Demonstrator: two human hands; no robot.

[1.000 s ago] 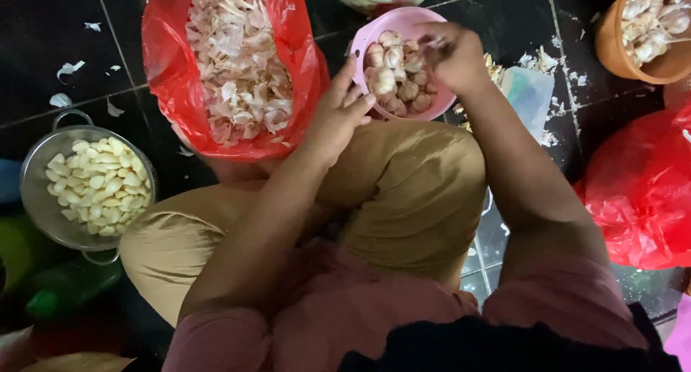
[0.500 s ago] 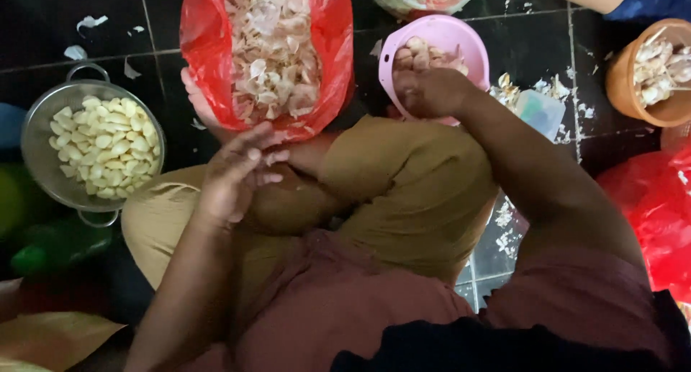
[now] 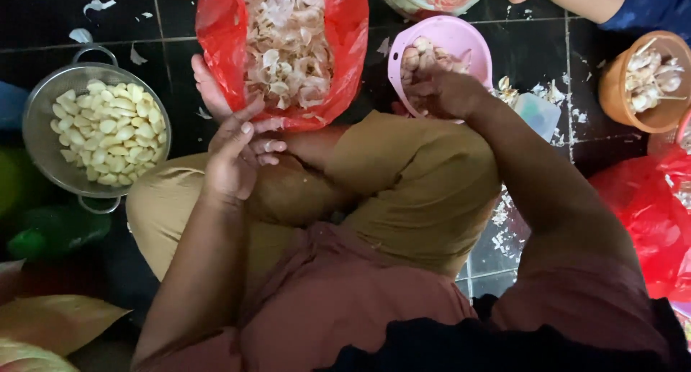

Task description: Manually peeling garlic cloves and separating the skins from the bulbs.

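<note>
The right hand [image 3: 446, 95] reaches into the pink bowl [image 3: 475, 44], fingers curled down among unpeeled garlic cloves [image 3: 425, 55] (light, papery, likely slippery; best pinched at the sides). Left of the bowl, the left hand [image 3: 234, 160] rests on the knee, fingers loosely together, holding nothing visible.

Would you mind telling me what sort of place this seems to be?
Probably a home or small kitchen floor used for food prep: dark floor tiles, a metal colander of peeled garlic cloves, and a red bag of garlic skins.
</note>
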